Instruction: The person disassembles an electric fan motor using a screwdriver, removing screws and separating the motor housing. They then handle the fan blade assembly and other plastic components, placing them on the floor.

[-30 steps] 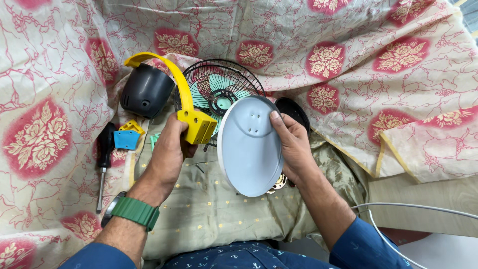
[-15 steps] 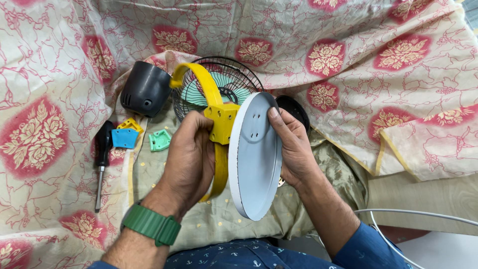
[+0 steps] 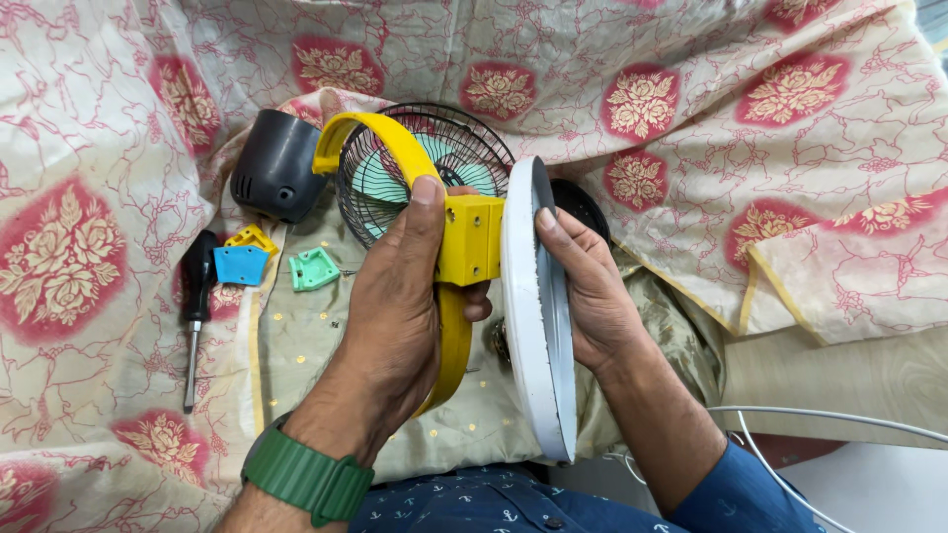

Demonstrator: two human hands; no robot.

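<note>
Cloth (image 3: 691, 118): soft cream fabric with red flower prints, rumpled under everything we work over.
Grille (image 3: 395, 168): black wire fan cage lying flat behind our hands, green blades inside.
Base (image 3: 538, 316): round pale disc, smooth hard plastic, held on edge at the centre; we judge it light, stiff and a bit slippery, best gripped by the rim.
Right hand (image 3: 583, 296): closed on the base's far face, thumb at its top rim.
Left hand (image 3: 395, 306): wrapped tight around the bracket, thumb up along it.
Bracket (image 3: 459, 247): yellow curved arm with a boxy block, its block touching the base; rigid, likely light, best held at the block.
Housing (image 3: 276, 168): dark rounded shell, left of the grille.
Screwdriver (image 3: 196, 306): black handle, thin steel shaft, far left.
Small parts: blue piece (image 3: 240, 265), green piece (image 3: 314, 268), flat moulded plastic.
</note>
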